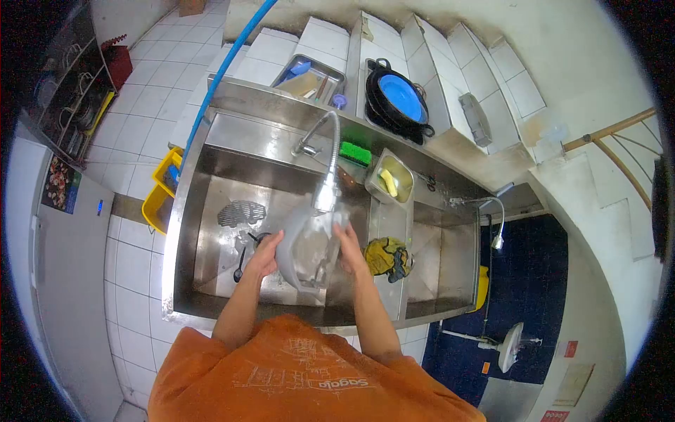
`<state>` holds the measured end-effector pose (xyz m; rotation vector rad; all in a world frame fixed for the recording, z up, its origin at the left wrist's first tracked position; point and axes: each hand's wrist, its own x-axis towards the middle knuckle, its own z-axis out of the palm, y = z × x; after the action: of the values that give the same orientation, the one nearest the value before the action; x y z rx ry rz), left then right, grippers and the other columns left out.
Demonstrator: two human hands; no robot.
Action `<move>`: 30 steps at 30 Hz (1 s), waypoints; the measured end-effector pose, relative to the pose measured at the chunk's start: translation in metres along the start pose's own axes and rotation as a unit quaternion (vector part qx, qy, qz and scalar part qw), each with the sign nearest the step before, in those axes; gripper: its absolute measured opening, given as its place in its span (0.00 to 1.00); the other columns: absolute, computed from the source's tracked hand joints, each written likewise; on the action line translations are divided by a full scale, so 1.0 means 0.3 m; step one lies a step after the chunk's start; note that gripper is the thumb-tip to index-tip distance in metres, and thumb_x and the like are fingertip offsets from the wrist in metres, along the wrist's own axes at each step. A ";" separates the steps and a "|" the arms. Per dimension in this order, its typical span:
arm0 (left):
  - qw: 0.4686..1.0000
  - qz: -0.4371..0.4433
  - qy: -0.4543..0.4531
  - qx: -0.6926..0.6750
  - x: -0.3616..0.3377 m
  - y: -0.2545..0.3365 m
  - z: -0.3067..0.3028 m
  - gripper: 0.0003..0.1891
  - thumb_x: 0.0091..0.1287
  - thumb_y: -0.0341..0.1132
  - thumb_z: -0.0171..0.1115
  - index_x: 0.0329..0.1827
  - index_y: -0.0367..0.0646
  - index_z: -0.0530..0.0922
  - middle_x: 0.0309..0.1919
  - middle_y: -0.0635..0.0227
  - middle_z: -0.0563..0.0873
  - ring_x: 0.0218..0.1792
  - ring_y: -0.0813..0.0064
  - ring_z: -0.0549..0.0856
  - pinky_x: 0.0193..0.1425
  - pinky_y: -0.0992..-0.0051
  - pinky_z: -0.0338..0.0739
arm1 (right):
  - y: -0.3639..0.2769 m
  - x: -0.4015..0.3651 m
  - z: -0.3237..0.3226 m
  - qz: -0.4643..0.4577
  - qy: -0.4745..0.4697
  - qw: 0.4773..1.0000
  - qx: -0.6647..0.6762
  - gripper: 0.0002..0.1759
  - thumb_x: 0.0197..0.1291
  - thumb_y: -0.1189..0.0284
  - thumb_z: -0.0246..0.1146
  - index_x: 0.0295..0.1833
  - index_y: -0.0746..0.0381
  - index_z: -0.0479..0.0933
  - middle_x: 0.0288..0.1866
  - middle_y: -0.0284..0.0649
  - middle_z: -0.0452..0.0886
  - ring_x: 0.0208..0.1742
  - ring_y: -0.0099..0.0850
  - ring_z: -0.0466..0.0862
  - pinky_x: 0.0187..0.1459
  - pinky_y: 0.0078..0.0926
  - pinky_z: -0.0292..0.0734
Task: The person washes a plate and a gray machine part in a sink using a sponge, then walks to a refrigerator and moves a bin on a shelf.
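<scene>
My left hand (266, 256) and my right hand (349, 250) grip opposite sides of a translucent grey-rimmed container (287, 254). It is tilted over the left sink basin (211, 271), below the head of the flexible faucet (325, 195). The container looks wet, and its exact kind is hard to make out. Left of my left hand, a black spoon-like utensil (239, 273) lies on the basin floor, with a dark slotted piece (241, 214) farther back. A yellow and black cloth-like bundle (388, 258) rests on the divider, right of my right hand.
Behind the faucet are a green scrub brush (355, 153) and a metal tub (403, 167) holding a yellow item. Black pans (385, 116) with a blue plate stand on the tiled ledge, beside a tray (337, 79) of utensils. A second faucet (498, 232) overhangs the right basin.
</scene>
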<state>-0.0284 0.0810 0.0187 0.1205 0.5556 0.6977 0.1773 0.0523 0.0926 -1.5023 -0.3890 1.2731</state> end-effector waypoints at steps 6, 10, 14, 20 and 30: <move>0.979 0.087 -0.013 0.182 0.009 -0.016 -0.094 0.19 0.69 0.43 0.52 0.50 0.34 0.76 0.45 0.68 0.81 0.46 0.77 0.78 0.53 0.75 0.73 | 0.025 0.018 0.046 -0.010 -0.109 0.980 -0.168 0.24 0.53 0.73 0.65 0.57 0.67 0.71 0.48 0.41 0.80 0.47 0.28 0.78 0.51 0.24 0.72; 0.946 0.130 0.097 0.281 -0.016 0.029 0.001 0.22 0.70 0.45 0.51 0.54 0.34 0.74 0.46 0.68 0.80 0.47 0.76 0.76 0.56 0.77 0.68 | 0.073 0.018 0.111 -0.096 -0.146 0.945 -0.278 0.18 0.53 0.74 0.63 0.50 0.67 0.76 0.44 0.40 0.82 0.43 0.28 0.79 0.46 0.25 0.74; 0.885 0.243 0.233 0.321 0.094 -0.038 -0.116 0.30 0.71 0.52 0.44 0.64 0.34 0.65 0.61 0.58 0.71 0.63 0.67 0.67 0.68 0.72 0.55 | 0.094 0.030 0.188 -0.163 -0.105 0.894 -0.403 0.17 0.52 0.75 0.63 0.49 0.68 0.76 0.43 0.42 0.81 0.46 0.30 0.79 0.50 0.27 0.72; 0.858 0.308 0.177 0.371 -0.009 0.041 0.072 0.30 0.72 0.53 0.41 0.63 0.34 0.66 0.61 0.57 0.70 0.62 0.68 0.67 0.68 0.73 0.55 | 0.044 0.093 0.177 -0.218 -0.060 0.916 -0.333 0.17 0.47 0.69 0.64 0.41 0.69 0.77 0.37 0.53 0.81 0.40 0.44 0.81 0.42 0.34 0.73; 0.811 0.316 0.191 0.454 0.113 -0.067 0.122 0.29 0.73 0.49 0.37 0.64 0.31 0.63 0.65 0.49 0.66 0.67 0.56 0.64 0.69 0.68 0.55 | -0.017 0.011 0.102 -0.241 -0.024 0.920 -0.307 0.19 0.45 0.79 0.62 0.47 0.69 0.76 0.41 0.45 0.82 0.45 0.30 0.80 0.47 0.24 0.72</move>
<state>0.0235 0.0901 0.0289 1.1309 1.2435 1.0607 0.1542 0.0721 0.0999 -1.7354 -1.1985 0.8196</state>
